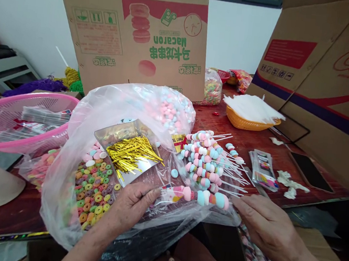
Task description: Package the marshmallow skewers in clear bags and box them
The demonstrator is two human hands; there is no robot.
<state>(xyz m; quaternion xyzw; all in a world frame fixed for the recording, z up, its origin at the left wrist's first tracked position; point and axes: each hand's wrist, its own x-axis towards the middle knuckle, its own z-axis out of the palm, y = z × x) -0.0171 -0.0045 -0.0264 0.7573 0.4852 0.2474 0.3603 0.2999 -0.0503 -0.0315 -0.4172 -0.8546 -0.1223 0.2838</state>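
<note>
My left hand (131, 205) pinches the wrapped end of a candy skewer (198, 196) of pink, blue, white and orange marshmallows, held level above a clear plastic bag (64, 169). My right hand (264, 227) grips the skewer's other end at the stick, fingers curled. Just behind lies a pile of finished candy skewers (207, 161), sticks pointing right. A clear packet of gold twist ties (130, 153) rests on the bag left of the pile. Colourful ring candies (93, 192) fill the bag beside my left hand.
A pink basket (22, 118) with packets stands left. An orange basket (247, 121) holds white sticks at the back. Printed wrappers (262, 169), a phone (309, 171) and paper scraps lie right. Cardboard boxes (147, 36) wall the back and right side (329, 80). Marshmallows (170, 111) fill the bag's far part.
</note>
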